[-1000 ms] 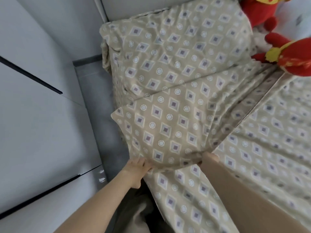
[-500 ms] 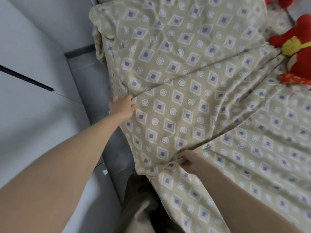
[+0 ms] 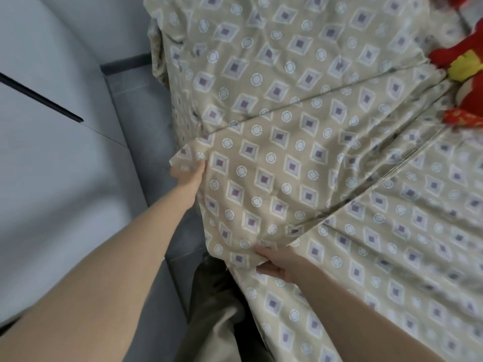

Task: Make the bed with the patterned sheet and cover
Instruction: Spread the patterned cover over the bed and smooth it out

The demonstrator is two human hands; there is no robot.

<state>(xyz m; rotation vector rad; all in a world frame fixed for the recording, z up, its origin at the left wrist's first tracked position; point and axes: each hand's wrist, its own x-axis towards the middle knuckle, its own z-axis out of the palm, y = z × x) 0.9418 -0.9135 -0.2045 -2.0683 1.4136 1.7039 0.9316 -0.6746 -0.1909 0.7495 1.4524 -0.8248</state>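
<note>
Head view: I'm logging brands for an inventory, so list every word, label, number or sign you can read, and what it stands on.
No readable text anywhere.
beige fabric cover with diamond-and-circle print: pattern only, no letters.
red and yellow plush toy: yellowish marks on its lower red patch, too blurred to read.

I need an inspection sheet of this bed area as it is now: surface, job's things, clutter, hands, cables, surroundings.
Surface: beige fabric sheet with diamonds and circles, spread out but rumpled.
Job's things: matching beige patterned cover, near corner lifted, long creases running toward the far right.
Clutter: red and yellow plush toy at the far right, on the bedding.
Grippers: left hand pinches the cover's corner; right hand grips its lower edge.
Cables: nothing seen.
Surroundings: grey floor beside the bed; white panels with a dark groove on the left.
</note>
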